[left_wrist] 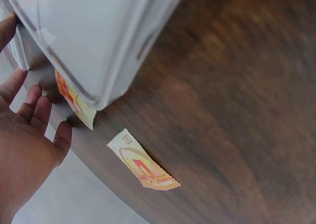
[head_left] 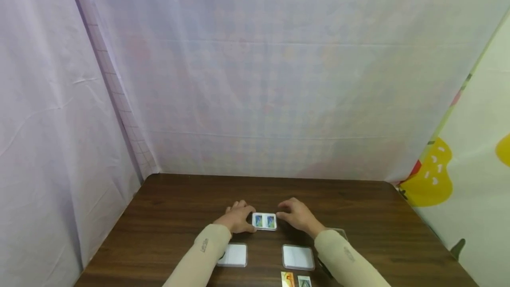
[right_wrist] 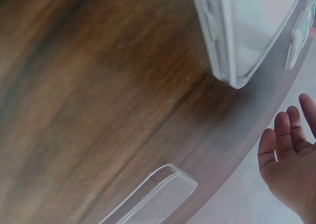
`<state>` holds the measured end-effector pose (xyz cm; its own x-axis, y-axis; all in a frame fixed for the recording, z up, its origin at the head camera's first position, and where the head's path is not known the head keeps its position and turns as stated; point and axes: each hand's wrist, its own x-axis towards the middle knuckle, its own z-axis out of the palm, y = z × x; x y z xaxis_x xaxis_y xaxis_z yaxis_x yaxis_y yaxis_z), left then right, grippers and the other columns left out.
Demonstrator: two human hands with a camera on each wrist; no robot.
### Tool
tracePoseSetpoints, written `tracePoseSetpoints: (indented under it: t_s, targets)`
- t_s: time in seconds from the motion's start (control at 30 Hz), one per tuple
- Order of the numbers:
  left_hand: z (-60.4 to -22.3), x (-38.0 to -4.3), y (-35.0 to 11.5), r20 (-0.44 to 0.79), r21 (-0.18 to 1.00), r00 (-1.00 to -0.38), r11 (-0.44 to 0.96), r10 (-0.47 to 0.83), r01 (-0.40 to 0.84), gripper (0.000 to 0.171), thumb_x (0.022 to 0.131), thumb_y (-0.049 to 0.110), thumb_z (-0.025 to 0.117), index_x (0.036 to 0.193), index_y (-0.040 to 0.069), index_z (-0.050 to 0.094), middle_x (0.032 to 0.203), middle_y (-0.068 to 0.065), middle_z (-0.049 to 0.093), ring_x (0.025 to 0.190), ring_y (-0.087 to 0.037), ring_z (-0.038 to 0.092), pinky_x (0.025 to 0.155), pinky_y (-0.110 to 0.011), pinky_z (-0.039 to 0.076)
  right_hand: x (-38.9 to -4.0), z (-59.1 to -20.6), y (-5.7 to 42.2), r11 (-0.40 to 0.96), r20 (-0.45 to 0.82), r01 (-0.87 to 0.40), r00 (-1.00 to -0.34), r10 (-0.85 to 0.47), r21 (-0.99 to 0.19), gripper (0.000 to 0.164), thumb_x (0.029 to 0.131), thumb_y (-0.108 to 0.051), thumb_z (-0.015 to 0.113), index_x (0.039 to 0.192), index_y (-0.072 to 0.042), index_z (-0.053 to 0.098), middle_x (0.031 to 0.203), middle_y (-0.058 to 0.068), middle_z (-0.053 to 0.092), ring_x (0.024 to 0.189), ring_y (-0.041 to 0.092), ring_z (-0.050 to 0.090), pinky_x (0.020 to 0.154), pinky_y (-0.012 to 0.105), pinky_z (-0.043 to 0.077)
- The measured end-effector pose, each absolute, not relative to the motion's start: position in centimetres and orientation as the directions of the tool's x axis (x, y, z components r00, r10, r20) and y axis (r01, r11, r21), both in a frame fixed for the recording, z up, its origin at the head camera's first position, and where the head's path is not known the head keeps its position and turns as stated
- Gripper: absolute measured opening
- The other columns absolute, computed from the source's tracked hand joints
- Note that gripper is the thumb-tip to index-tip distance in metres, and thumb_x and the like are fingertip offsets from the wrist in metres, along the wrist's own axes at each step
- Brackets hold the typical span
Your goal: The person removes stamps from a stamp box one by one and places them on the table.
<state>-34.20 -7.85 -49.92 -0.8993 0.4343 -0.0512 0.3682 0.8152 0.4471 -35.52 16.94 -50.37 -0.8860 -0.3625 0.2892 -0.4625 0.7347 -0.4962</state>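
Observation:
A small clear case (head_left: 264,221) with two blue-green stamps inside lies between the hands in the head view. My left hand (head_left: 237,217) pinches its left end, thumb at the near corner and forefinger at the far one. At the right end is my right hand (head_left: 296,215), its bent fingertips close by the edge. In the right wrist view the right hand's fingers (right_wrist: 284,130) are spread and loosely bent, apart from the case (right_wrist: 298,36). The other fingers of the left hand (left_wrist: 29,140) are loosely bent in the left wrist view.
Nearer stand two white-filled clear cases, one left (head_left: 235,255), one right (head_left: 298,257). A transparent case (head_left: 338,232) is partly hidden by the right forearm. An orange stamp (head_left: 287,279) and a green stamp (head_left: 304,281) lie at the front; another orange stamp (left_wrist: 143,164) shows by the left wrist.

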Motion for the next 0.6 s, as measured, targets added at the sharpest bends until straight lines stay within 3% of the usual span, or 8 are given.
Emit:
tracePoseSetpoints:
  t_s: [0.6]
  targets:
    - [-49.7, -33.9, -7.9, -0.046, 0.447, -0.898, 0.813, 0.437, 0.373, 0.055, 0.082, 0.036, 0.080, 0.127, 0.012, 0.061, 0.118, -0.003, 0.051, 0.114, -0.024, 0.043, 0.099, -0.048, 0.034, -35.8, -50.5, 15.5, 0.782, 0.202, -0.429, -0.903, -0.379, -0.452, 0.018, 0.083, -0.019, 0.078, 0.095, -0.007, 0.074, 0.094, 0.006, 0.065, 0.093, 0.028, 0.061, 0.086, 0.048, 0.048]
